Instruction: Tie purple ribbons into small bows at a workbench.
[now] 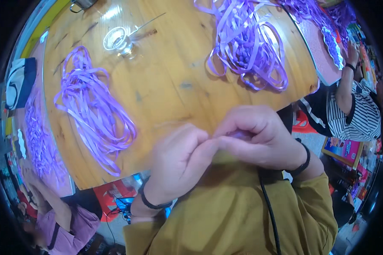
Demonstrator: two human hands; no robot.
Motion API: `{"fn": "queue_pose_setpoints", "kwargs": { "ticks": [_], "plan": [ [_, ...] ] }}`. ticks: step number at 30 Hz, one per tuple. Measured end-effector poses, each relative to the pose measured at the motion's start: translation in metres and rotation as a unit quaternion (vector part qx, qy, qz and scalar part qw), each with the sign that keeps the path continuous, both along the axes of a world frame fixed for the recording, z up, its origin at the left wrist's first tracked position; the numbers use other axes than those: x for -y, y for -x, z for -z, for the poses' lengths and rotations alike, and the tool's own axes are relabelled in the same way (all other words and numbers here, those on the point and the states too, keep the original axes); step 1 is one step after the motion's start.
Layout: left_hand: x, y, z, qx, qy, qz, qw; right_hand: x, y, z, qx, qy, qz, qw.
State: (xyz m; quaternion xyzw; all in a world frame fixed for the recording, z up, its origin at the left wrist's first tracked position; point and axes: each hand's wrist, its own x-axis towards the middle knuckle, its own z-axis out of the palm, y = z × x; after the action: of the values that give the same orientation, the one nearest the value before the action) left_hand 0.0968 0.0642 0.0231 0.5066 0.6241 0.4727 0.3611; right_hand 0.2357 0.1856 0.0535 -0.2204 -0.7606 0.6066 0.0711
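Working at a grained, honey-coloured wooden table, a person in a mustard top brings both hands together at its near edge. With twelve o'clock straight ahead of the hands, a glass vessel with a wire coil on it stands between ten and eleven, and a metal cup sits beyond it at the table's far edge. A co-worker in a mauve shirt is at eight o'clock; another, in a striped top, is between two and three. A framed, brightly coloured panel leans at three, and a heap of purple ribbon covers a neighbouring surface at nine.

The near bundle of lilac ribbon lies on the wood between nine and ten, its looped length running from eleven o'clock to five. The far bundle, between twelve and one, takes a similar line, its lower loops toward five. The left hand presses thumb to forefinger, meeting the right hand, whose thumb and forefinger also close together. Something purplish shows in the right hand's curl; its direction, and whether the fingertips grip anything, cannot be told.
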Motion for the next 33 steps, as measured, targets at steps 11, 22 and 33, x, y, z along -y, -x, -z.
{"fn": "queue_pose_setpoints", "kwargs": {
  "ticks": [11,22,33],
  "plan": [
    [0.013,-0.030,-0.003,0.086,0.004,-0.105,0.991,-0.004,-0.016,0.005,-0.111,-0.103,-0.033,0.988],
    [0.007,-0.049,-0.007,0.402,0.166,-0.046,0.899,-0.012,-0.047,0.013,-0.067,-0.044,-0.010,0.997],
    [-0.044,-0.079,-0.018,-0.187,-0.073,-0.118,0.972,-0.027,-0.071,0.019,-0.158,-0.300,0.016,0.941]
  ]
}}
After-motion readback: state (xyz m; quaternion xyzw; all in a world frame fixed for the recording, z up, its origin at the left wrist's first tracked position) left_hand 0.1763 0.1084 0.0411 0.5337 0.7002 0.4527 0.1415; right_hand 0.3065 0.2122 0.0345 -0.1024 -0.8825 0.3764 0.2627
